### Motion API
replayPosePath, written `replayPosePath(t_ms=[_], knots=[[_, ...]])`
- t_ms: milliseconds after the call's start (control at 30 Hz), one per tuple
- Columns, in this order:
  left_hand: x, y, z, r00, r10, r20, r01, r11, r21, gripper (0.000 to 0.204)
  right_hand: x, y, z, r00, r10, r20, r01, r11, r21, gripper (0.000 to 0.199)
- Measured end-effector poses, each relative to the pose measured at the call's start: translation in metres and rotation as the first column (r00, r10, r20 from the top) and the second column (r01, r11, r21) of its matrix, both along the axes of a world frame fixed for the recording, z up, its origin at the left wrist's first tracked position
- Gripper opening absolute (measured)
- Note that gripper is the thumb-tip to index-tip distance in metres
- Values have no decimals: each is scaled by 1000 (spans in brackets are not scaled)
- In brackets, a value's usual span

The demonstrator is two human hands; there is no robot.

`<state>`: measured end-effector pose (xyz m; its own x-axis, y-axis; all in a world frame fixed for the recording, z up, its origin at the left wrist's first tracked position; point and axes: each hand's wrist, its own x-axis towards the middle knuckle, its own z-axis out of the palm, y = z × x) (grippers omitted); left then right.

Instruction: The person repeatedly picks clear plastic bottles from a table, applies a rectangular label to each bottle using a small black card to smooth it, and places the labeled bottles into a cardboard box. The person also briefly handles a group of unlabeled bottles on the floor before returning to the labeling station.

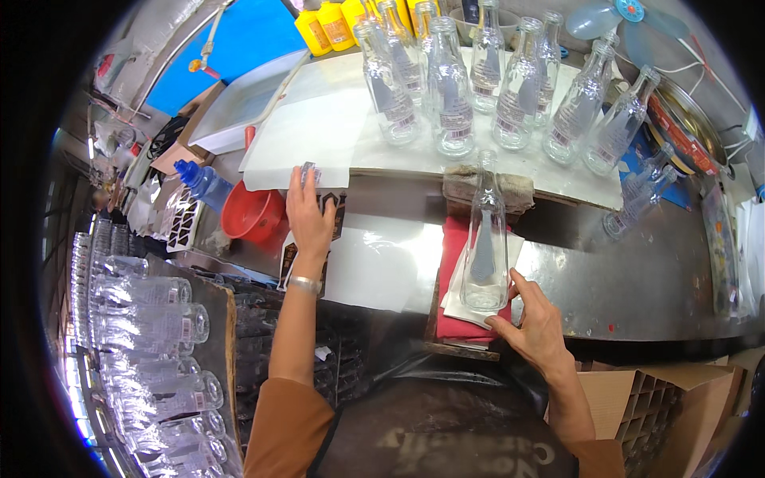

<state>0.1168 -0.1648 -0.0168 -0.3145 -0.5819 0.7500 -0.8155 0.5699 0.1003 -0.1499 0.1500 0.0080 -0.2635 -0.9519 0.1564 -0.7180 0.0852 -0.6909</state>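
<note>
A clear glass bottle point(483, 263) with a grey-blue print lies on white folded cloth point(458, 303) over a red cloth pad point(448, 275). Its neck rests on a rolled, worn towel point(510, 187). My right hand point(535, 323) is open beside the bottle's base, its thumb below the base and fingers along the right side. I cannot tell how firmly they touch it. My left hand point(311, 219) reaches forward with fingers stretched out and thumb apart. Its fingertips are at a small, clear printed piece point(311, 172) by the edge of a white sheet point(307, 131).
Several printed bottles point(454, 119) stand on the white-covered shelf point(343, 103) ahead. A red bowl point(253, 211) and blue spray bottle point(203, 185) are left of my left hand. Racked bottles point(151, 311) fill the lower left. A divided cardboard box point(669, 406) is at lower right.
</note>
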Motion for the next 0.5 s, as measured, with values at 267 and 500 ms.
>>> replayPosePath(t_ms=[267,500], knots=[[37,-30,-32,998,-51,48,45,993,112,31,13,-5,-1,991,-62,-117,69,996,62,80],[8,-13,-11,999,-41,-20,41,999,-7,36,12,-5,-4,989,-65,-134,73,996,52,82]])
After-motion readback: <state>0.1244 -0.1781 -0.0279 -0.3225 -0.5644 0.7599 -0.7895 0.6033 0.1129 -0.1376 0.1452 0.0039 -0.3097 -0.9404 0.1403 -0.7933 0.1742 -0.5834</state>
